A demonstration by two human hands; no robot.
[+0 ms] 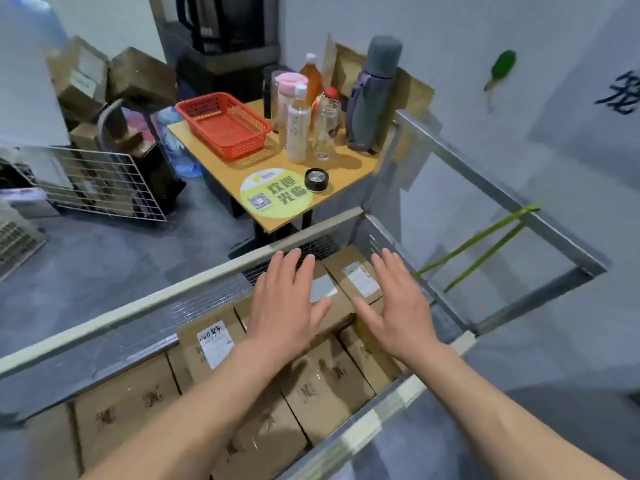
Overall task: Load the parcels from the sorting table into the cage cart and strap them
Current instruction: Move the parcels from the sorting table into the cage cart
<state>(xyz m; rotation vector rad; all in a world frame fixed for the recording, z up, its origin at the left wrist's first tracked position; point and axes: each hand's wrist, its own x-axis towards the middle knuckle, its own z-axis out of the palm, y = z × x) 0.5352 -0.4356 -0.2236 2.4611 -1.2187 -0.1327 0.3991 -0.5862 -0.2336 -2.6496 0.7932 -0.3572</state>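
The metal cage cart (207,282) fills the lower half of the head view and holds several brown cardboard parcels. One top parcel with a white label (323,289) lies at the cart's far end, a second labelled parcel (360,275) beside it on the right. My left hand (287,299) lies flat over the top parcel with straight, spread fingers. My right hand (394,306) is flat too, fingers straight, over the parcels just to the right. Neither hand grips anything. A green strap (485,237) runs along the cart's right side by the wall.
A small wooden table (346,168) stands just beyond the cart with a red basket (225,124), several bottles, a grey flask (374,95) and a black lid (316,180). A wire cage panel (104,183) and stacked boxes (114,81) stand at the left.
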